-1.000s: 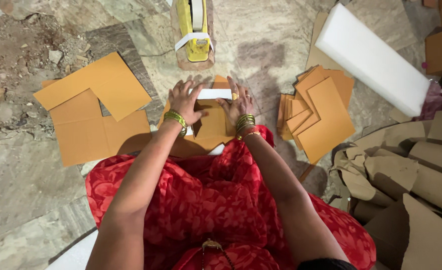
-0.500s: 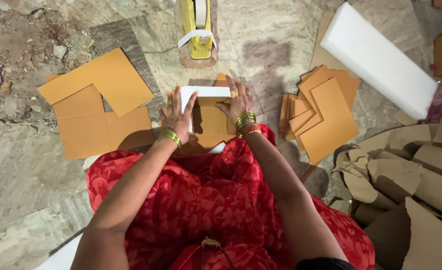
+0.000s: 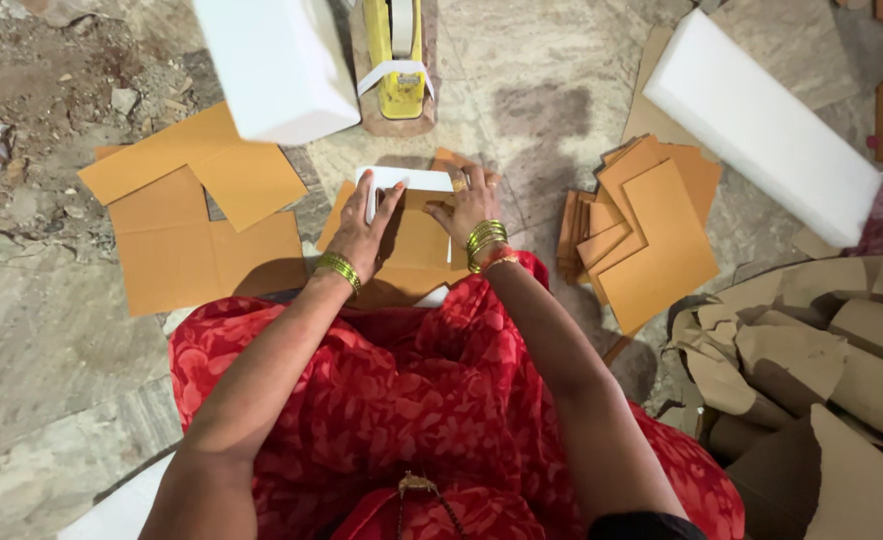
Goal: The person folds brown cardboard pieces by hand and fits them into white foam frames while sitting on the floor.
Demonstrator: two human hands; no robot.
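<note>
Now | L grip point(image 3: 361, 232) + R grip point(image 3: 469, 205) spread flat, pressing white foam piece point(image 3: 411, 180) onto cardboard point(image 3: 413, 240) btwn them

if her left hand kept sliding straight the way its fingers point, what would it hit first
The left hand points up the frame and a little right, fingertips already on the white block over the brown cardboard piece. Past that block comes bare stone floor, then probably the yellow tape dispenser; depth is unclear.

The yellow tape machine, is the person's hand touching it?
No, the yellow tape machine stands apart; both the left hand and right hand rest on the brown cardboard piece.
</note>
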